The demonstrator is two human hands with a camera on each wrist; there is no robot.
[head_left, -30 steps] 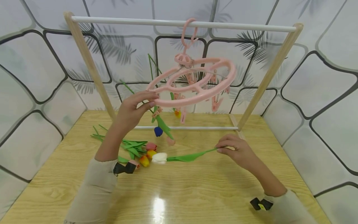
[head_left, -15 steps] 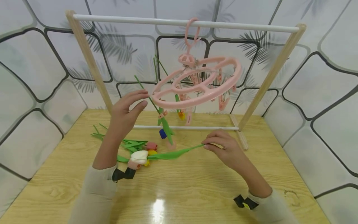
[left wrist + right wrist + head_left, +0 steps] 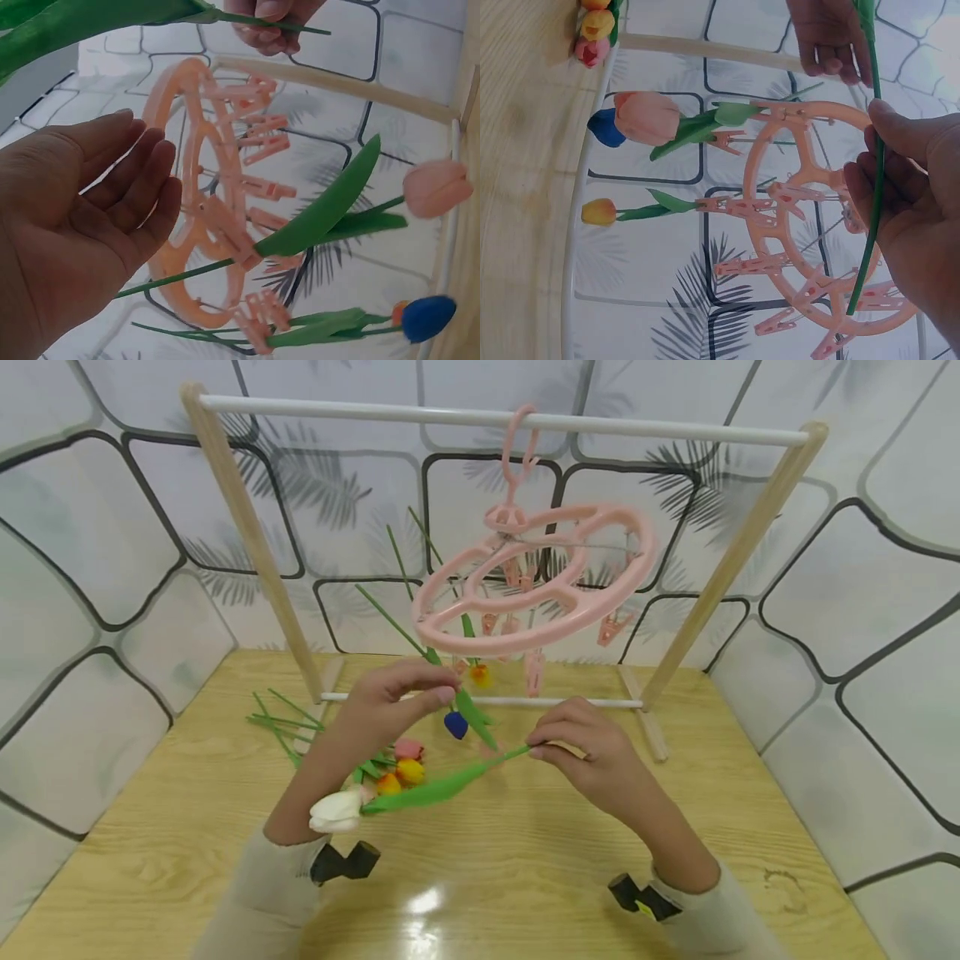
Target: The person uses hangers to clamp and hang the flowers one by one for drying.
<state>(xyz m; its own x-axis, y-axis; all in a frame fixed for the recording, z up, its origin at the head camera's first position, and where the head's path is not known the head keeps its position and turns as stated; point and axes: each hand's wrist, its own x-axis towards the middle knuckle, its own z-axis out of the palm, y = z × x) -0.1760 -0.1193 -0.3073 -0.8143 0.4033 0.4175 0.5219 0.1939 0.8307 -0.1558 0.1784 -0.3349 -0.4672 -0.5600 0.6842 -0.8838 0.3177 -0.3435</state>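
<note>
My right hand (image 3: 588, 739) pinches the stem end of a white tulip (image 3: 336, 811). The green stem (image 3: 877, 187) runs between thumb and fingers in the right wrist view, and the bloom points left, in front of my left forearm. My left hand (image 3: 401, 697) has relaxed, slightly bent fingers holding nothing, just below the left rim of a pink clip hanger (image 3: 510, 646). In the left wrist view, that hand (image 3: 90, 202) is beside the ring and its clothespins (image 3: 229, 232). A light pink tulip (image 3: 439, 187), a blue tulip (image 3: 456, 724) and a yellow-orange tulip (image 3: 481, 675) hang bloom-down from clips.
The hanger hooks over the white bar (image 3: 360, 411) of a wooden-legged rack (image 3: 251, 539). Several tulips (image 3: 410, 770) lie in a pile on the wooden table (image 3: 480, 868), left of centre. Patterned walls (image 3: 900, 635) enclose the back and sides.
My left hand let go of the hanger's rim and moved down and right, below it. My right hand moved left with the white tulip. The hanger has shifted slightly right in view.
</note>
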